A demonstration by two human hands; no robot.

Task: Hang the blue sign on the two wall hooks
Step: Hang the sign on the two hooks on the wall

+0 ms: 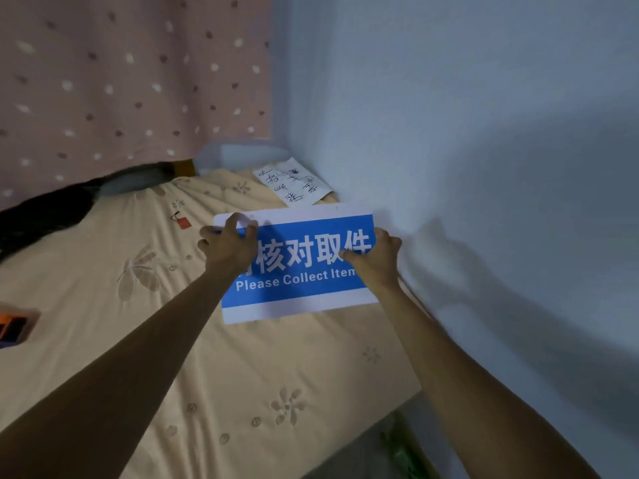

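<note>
The blue sign (297,271) is a flat board with a white border, white Chinese characters and the words "Please Collect Item". It is held just above the bed, close to the pale blue wall (466,133). My left hand (230,245) grips its upper left corner. My right hand (375,257) grips its right edge, thumb lying across the blue face. No wall hooks are visible anywhere on the wall.
Under the sign lies a bed with a beige flower-patterned cover (173,340). A white paper with handwriting (294,181) rests at the bed's far end by the wall. A pink dotted curtain (121,81) hangs at the left. An orange and dark object (14,328) sits at the bed's left edge.
</note>
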